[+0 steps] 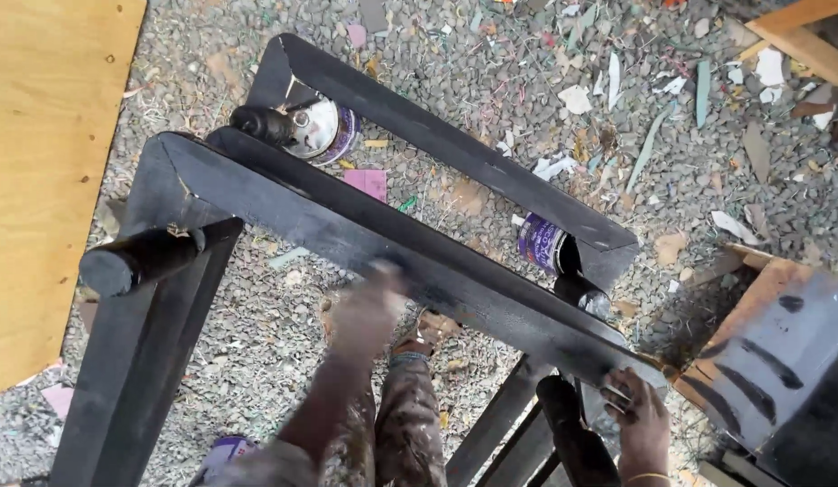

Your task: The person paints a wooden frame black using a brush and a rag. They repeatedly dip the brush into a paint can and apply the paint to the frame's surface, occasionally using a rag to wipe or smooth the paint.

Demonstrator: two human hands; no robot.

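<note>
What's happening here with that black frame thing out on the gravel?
A person stands over a black-painted frame on littered gravel. The left hand, blurred by motion, is at the frame's near rail, and whether it holds anything cannot be told. The right hand grips the frame's corner. Small tins sit under the far legs, and a plywood sheet lies alongside.

A black-painted frame (347, 225) of flat wooden rails stands upturned on the gravel (491, 81), its mitred corners joined into a rectangle and its round legs pointing out at the corners. The near rail runs diagonally, its paint dull and streaky. Two small tins sit on the gravel, one just beside each far corner leg.
</note>
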